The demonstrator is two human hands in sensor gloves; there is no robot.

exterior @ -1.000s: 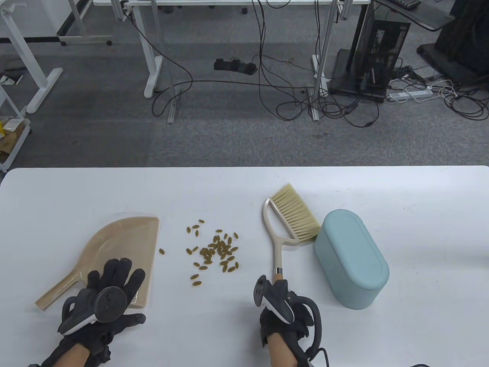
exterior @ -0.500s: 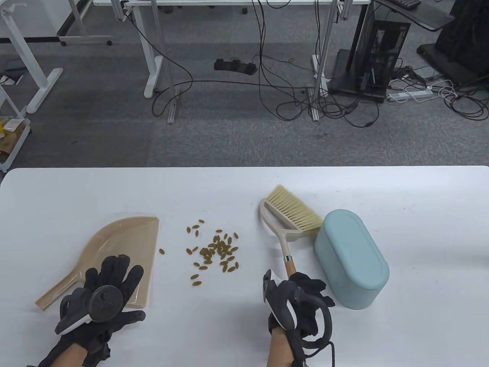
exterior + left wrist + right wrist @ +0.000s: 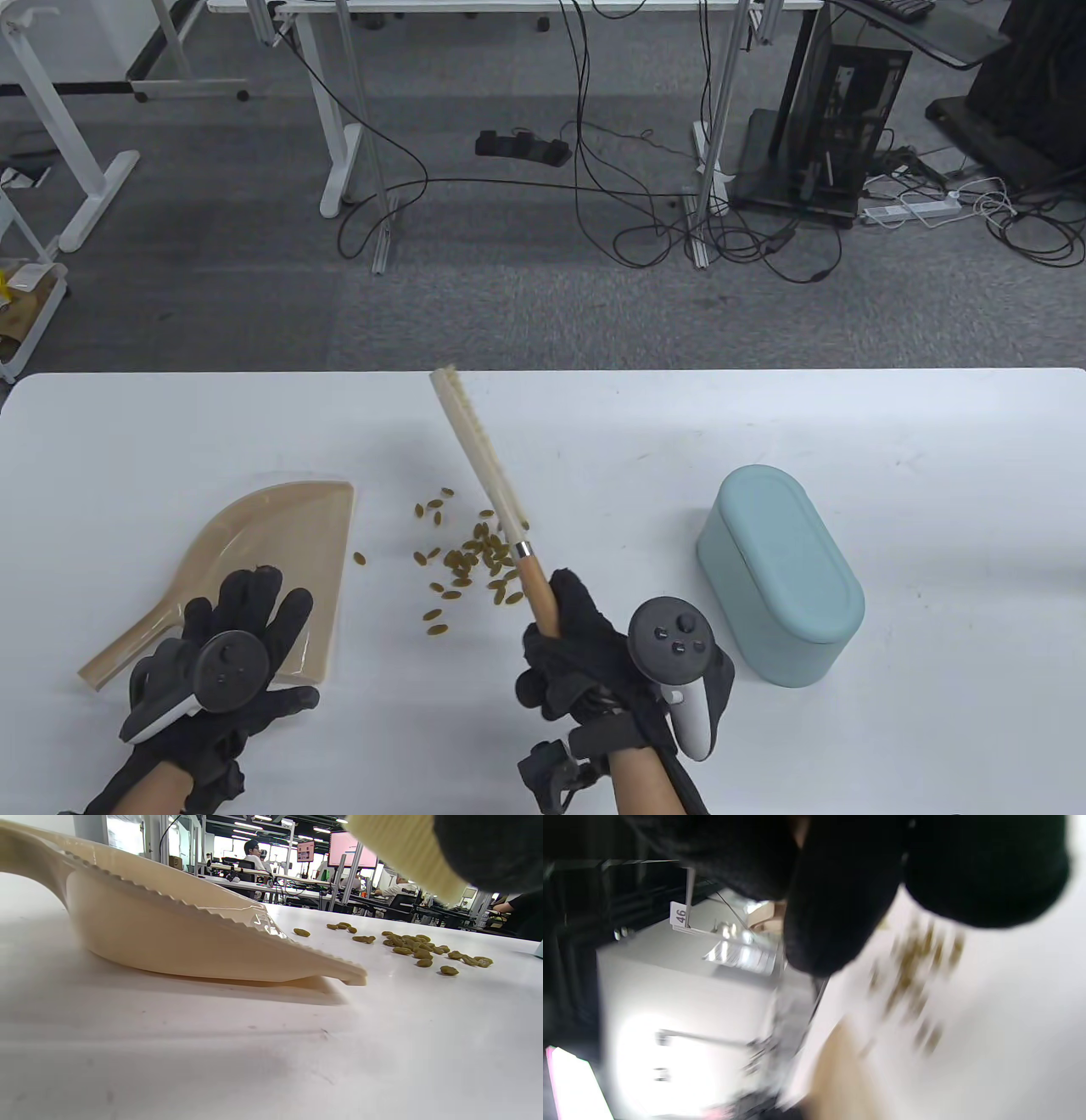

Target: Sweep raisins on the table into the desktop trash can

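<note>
Table view: the white table (image 3: 933, 475) carries the blue trash can (image 3: 779, 577) on its right, well apart from the beige dustpan (image 3: 280, 543). The left hand (image 3: 225, 679) rests flat on the dustpan, fingers spread. The right hand (image 3: 585, 654) grips the brush (image 3: 492, 475) above the raisins (image 3: 475, 556), which lie between the hands.

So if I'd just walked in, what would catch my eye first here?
Probably the brush, lifted at a slant over the middle of the table, its wooden handle gripped by the right hand. Under it lies a scatter of raisins, with a beige dustpan to their left beneath the left hand, and a pale blue trash can on the right.
</note>
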